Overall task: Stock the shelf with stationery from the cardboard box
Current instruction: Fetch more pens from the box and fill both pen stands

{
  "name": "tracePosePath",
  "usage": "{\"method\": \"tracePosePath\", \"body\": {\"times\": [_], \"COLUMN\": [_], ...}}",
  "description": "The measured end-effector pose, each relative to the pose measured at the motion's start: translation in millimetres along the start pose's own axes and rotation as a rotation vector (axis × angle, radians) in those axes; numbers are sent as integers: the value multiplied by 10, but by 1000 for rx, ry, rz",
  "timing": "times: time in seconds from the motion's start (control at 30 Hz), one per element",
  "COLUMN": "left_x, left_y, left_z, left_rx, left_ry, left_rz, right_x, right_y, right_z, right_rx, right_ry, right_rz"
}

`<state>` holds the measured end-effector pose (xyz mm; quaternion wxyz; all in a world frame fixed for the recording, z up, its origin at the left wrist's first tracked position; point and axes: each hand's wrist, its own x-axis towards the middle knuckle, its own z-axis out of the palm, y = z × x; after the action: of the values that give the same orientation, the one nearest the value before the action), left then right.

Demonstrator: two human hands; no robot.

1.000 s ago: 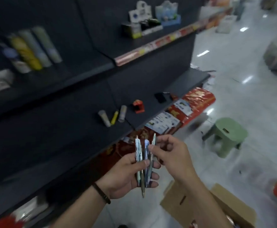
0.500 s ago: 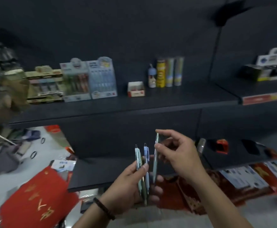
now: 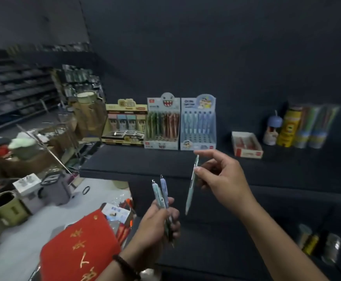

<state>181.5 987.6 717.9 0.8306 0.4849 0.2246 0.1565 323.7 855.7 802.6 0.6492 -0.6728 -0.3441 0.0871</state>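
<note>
Well, across the middle of my view runs the dark shelf (image 3: 186, 165), its upper board carrying a row of display boxes at centre: a yellow box (image 3: 125, 126), a green-and-brown pen box (image 3: 162, 126) and, rightmost, a pale blue pen box (image 3: 198, 126). At lower left I see a red packet (image 3: 78, 246) with gold characters. My left grip (image 3: 155, 224), low centre, is clamped round two pens (image 3: 163, 192), tops up. My right grip (image 3: 224, 179), right of centre, pinches a single mint pen (image 3: 190, 191) between thumb and forefinger, tip down, before the shelf edge, below the blue box and apart from the other two.
</note>
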Motion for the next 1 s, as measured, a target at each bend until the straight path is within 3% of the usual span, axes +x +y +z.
{"method": "tracePosePath", "body": {"times": [0.2, 0.5, 1.0], "left_x": [723, 1529, 2748], "left_y": [481, 995, 1475], "left_z": [-123, -347, -1052], "left_rx": [30, 147, 216], "left_ry": [82, 143, -100], "left_rz": [173, 220, 239], "right_x": [1092, 2376, 3162], "right_y": [152, 475, 658], "right_z": [80, 513, 1153], "right_rx": [-75, -290, -547], "right_ry": [-8, 33, 245], "right_rz": [-133, -256, -260]}}
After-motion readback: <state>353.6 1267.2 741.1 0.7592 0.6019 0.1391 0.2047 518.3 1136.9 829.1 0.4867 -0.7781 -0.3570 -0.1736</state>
